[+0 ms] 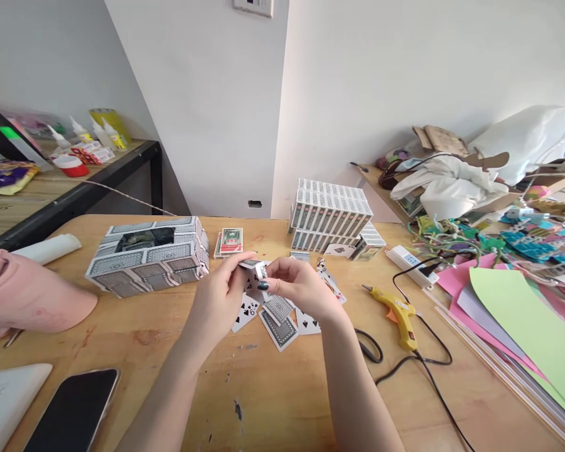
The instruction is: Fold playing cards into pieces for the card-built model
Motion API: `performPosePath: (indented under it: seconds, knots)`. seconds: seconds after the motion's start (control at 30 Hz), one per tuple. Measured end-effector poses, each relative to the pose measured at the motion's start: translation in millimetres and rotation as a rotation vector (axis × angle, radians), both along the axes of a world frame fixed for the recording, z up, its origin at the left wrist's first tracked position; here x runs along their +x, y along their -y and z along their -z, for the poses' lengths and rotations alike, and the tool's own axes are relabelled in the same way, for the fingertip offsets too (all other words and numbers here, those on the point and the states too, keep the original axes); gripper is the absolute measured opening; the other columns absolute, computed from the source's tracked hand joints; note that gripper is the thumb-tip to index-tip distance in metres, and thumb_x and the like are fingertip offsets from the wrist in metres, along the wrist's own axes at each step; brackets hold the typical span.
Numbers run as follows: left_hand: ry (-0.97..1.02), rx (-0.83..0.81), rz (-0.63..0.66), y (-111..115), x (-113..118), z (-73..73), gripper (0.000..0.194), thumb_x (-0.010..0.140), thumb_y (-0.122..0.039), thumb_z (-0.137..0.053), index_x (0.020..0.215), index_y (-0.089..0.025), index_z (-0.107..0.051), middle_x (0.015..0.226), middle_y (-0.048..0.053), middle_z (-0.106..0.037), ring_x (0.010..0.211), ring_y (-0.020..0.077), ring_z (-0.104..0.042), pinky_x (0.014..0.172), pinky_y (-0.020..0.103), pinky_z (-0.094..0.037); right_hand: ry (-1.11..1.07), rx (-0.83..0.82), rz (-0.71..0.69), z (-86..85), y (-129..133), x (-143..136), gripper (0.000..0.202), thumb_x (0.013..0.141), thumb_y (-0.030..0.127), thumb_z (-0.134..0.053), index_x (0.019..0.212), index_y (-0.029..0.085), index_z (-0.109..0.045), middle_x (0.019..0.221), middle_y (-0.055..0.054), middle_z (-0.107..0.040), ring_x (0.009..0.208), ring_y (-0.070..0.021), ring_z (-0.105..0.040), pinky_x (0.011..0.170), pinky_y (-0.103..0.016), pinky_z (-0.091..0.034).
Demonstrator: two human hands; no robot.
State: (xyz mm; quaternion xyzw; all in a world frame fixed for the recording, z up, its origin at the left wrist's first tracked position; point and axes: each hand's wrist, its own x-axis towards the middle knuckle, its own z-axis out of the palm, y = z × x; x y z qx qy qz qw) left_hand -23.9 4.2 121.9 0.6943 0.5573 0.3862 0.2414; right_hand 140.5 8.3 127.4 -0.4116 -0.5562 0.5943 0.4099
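Between both hands, above the middle of the table, is a small folded piece made of playing cards (253, 280), its grey patterned backs and black pips showing. My left hand (225, 292) grips it from the left, fingers curled behind it. From the right, my right hand (295, 285) pinches its edge with thumb and fingertips; the thumb has a dark nail. Loose playing cards (279, 326) lie beneath the hands, some face up with spades, others showing grey backs. More cards (332, 285) are partly hidden behind my right hand.
A box covered in playing cards (144, 260) stands at left, near card packs (228, 242). Stacked card boxes (332, 216) stand at the back. A yellow glue gun (395, 314) with its cable, a power strip (409, 265) and coloured paper (522, 326) lie right; a phone (73, 411) lies front left.
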Motion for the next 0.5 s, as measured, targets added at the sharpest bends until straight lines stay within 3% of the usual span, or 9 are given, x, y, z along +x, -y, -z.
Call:
performPosePath:
  seconds: [0.17,0.27,0.33,0.4,0.5]
  knots:
    - [0.045,0.043,0.006,-2.1,1.3,3.7,0.031,0.088,-0.026,-0.04,0.112,-0.024,-0.061,0.082,0.003,-0.071,0.063,0.014,-0.066,0.052,0.023,-0.051,-0.186,-0.12,-0.072,8.3,-4.3,-2.6,0.032,0.063,0.043,-0.074,0.073,0.016,-0.058,0.068,0.002,-0.058,0.064,-0.0101,-0.056,0.064,-0.025,-0.047]
    - [0.028,0.158,0.054,-2.8,3.2,3.5,0.031,0.087,-0.027,-0.045,0.114,-0.025,-0.06,0.108,0.005,-0.068,0.094,0.0189,-0.065,0.075,0.031,-0.055,-0.222,-0.167,-0.059,11.6,-5.6,-2.7,0.031,0.067,0.042,-0.072,0.077,0.016,-0.059,0.072,0.001,-0.058,0.066,-0.0102,-0.056,0.066,-0.025,-0.047]
    - [-0.002,0.269,0.075,-3.2,3.9,3.7,0.029,0.086,-0.025,-0.048,0.111,-0.025,-0.061,0.119,0.005,-0.063,0.109,0.0204,-0.058,0.09,0.037,-0.049,-0.236,-0.186,-0.066,11.2,-5.4,-2.4,0.032,0.067,0.04,-0.073,0.084,0.017,-0.06,0.077,0.0,-0.059,0.07,-0.0107,-0.058,0.068,-0.025,-0.048]
    - [-0.035,0.347,0.056,-3.6,3.7,4.8,0.026,0.085,-0.024,-0.049,0.106,-0.025,-0.064,0.119,0.003,-0.062,0.11,0.0199,-0.058,0.095,0.038,-0.046,-0.232,-0.191,-0.08,9.9,-4.6,-2.4,0.036,0.067,0.038,-0.074,0.094,0.018,-0.06,0.082,-0.001,-0.061,0.073,-0.011,-0.058,0.069,-0.024,-0.048]
    - [-0.088,0.365,-0.004,-4.6,2.4,7.9,0.023,0.085,-0.022,-0.05,0.103,-0.025,-0.065,0.107,0.002,-0.068,0.097,0.0184,-0.064,0.085,0.032,-0.051,-0.191,-0.176,-0.103,8.8,-4.1,-3.3,0.037,0.073,0.04,-0.069,0.102,0.019,-0.062,0.089,-0.003,-0.063,0.081,-0.0125,-0.059,0.072,-0.025,-0.048]
